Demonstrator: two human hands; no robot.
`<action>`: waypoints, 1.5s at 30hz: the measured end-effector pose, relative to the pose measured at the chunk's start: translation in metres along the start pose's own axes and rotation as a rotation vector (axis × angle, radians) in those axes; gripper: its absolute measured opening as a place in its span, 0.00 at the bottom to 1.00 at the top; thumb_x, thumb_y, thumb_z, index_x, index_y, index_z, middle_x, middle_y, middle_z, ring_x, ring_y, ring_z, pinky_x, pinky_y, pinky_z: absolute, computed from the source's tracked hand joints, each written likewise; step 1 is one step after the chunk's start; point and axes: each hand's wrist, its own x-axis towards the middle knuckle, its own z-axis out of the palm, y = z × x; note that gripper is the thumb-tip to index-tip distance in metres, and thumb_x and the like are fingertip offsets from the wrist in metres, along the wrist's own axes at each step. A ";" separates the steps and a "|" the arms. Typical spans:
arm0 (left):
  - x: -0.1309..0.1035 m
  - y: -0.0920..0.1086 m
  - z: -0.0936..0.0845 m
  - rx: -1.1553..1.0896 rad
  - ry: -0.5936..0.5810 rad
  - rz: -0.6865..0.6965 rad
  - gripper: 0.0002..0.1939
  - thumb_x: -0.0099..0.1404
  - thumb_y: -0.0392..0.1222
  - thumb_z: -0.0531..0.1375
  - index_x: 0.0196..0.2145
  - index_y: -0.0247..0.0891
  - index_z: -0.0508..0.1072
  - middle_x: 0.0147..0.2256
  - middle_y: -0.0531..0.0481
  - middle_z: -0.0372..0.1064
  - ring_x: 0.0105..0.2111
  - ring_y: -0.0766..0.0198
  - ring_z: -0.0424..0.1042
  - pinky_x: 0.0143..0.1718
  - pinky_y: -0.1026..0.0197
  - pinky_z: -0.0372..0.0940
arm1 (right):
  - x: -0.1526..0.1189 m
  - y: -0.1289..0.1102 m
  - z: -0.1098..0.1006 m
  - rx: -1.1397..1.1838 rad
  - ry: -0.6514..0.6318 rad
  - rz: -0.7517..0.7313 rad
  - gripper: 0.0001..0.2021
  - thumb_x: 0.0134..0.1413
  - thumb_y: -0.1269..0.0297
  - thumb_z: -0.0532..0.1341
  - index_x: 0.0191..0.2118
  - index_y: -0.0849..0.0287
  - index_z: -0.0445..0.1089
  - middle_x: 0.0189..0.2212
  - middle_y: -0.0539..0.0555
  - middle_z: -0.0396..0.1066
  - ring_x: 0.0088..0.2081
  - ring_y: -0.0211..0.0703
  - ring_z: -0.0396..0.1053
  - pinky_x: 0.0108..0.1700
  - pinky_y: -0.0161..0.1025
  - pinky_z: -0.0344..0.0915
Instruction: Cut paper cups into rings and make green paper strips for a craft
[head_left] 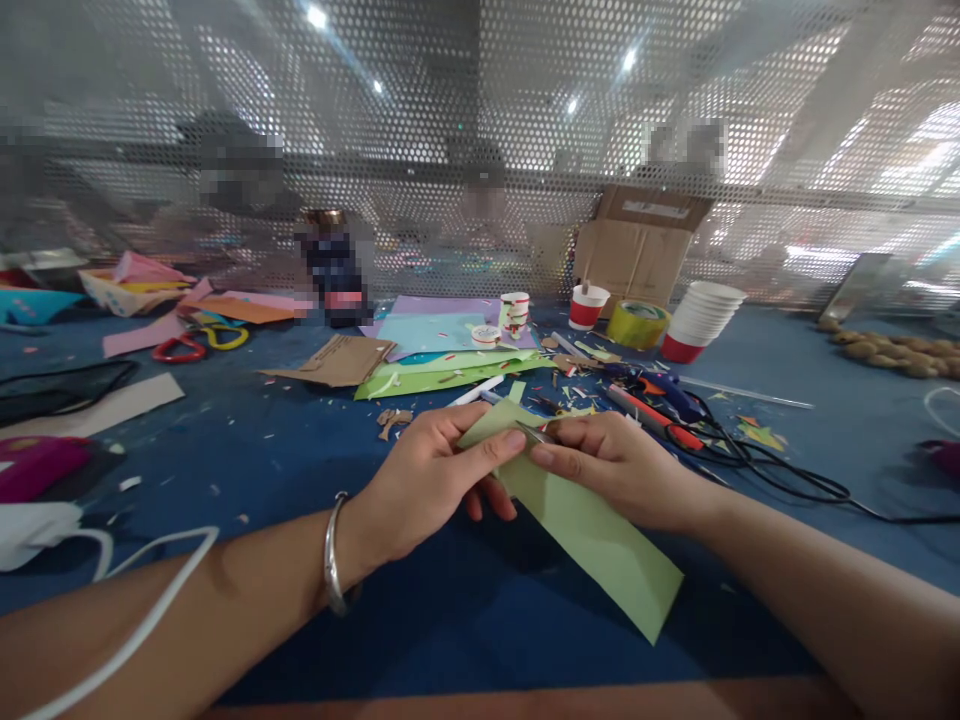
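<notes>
The left hand [431, 480], wearing a round silver metal bangle [331, 555] at its wrist, is pinching a pale green rectangular paper strip [600, 540] between thumb and fingers. The right hand [626, 465] is grasping a slim silver pointed metal tool [534, 433] in its fingers, and the tool is meeting the strip near its upper end. The strip is looking plain and matt, slanting down towards the right above a blue-covered bench [450, 620], its far corner hanging free below the right hand. Beyond the hands, a small white printed paper cup [514, 312] and a round white printed disc [486, 337] are sitting by stacked coloured paper sheets [431, 330], their lettering staying too small to read. To the right, a yellow-green tape roll [637, 325] is resting between a red-and-white paper cup [587, 308] and a stack of white-and-red paper cups [705, 315]. Behind them, a brown cardboard box [634, 255] is bearing an illegible white label [656, 209].
</notes>
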 end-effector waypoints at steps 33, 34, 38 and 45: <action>0.004 -0.004 -0.002 0.066 -0.145 0.005 0.12 0.69 0.49 0.61 0.35 0.37 0.74 0.22 0.59 0.66 0.18 0.74 0.69 0.16 0.74 0.56 | -0.001 0.000 0.001 0.084 -0.056 -0.023 0.20 0.67 0.48 0.57 0.35 0.62 0.72 0.26 0.48 0.64 0.27 0.33 0.59 0.27 0.31 0.56; 0.004 -0.003 -0.002 0.081 -0.151 -0.001 0.12 0.69 0.49 0.61 0.36 0.37 0.74 0.22 0.59 0.66 0.18 0.74 0.69 0.16 0.74 0.56 | -0.002 0.000 0.001 0.087 -0.056 -0.030 0.20 0.66 0.48 0.58 0.33 0.62 0.71 0.25 0.47 0.63 0.25 0.32 0.57 0.25 0.30 0.55; 0.004 -0.002 -0.003 0.154 -0.177 -0.005 0.12 0.69 0.48 0.62 0.34 0.36 0.73 0.19 0.60 0.63 0.16 0.75 0.65 0.16 0.74 0.54 | -0.002 0.003 0.002 0.091 -0.052 -0.025 0.21 0.63 0.50 0.62 0.25 0.59 0.61 0.19 0.42 0.52 0.20 0.29 0.50 0.21 0.30 0.47; 0.005 -0.003 -0.001 0.144 -0.197 -0.075 0.13 0.67 0.50 0.62 0.35 0.37 0.72 0.19 0.60 0.63 0.16 0.74 0.65 0.15 0.73 0.56 | -0.002 0.007 0.004 0.149 -0.069 0.028 0.23 0.62 0.49 0.62 0.24 0.57 0.57 0.17 0.41 0.50 0.18 0.28 0.48 0.19 0.31 0.44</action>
